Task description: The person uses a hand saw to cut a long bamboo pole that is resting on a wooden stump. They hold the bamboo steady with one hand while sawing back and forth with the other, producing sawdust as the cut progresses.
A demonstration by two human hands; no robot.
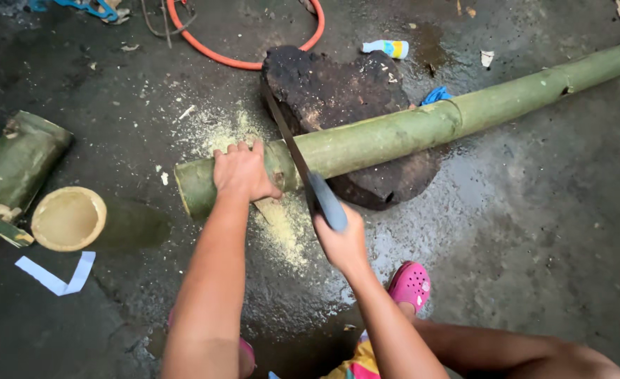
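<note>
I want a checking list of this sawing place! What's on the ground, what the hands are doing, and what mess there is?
Surface: wet dark concrete floor, with pale sawdust under the cut.
Job's things: long green bamboo pole lying across a dark wood block; saw blade set across the pole.
Clutter: two cut bamboo pieces, white paper strip, small bottle, scraps.
Grippers: left hand presses on the pole's end; right hand has its grip shut on the saw's handle.
Cables: orange hose looped at the top.
Surroundings: pink clog on the person's foot.
</note>
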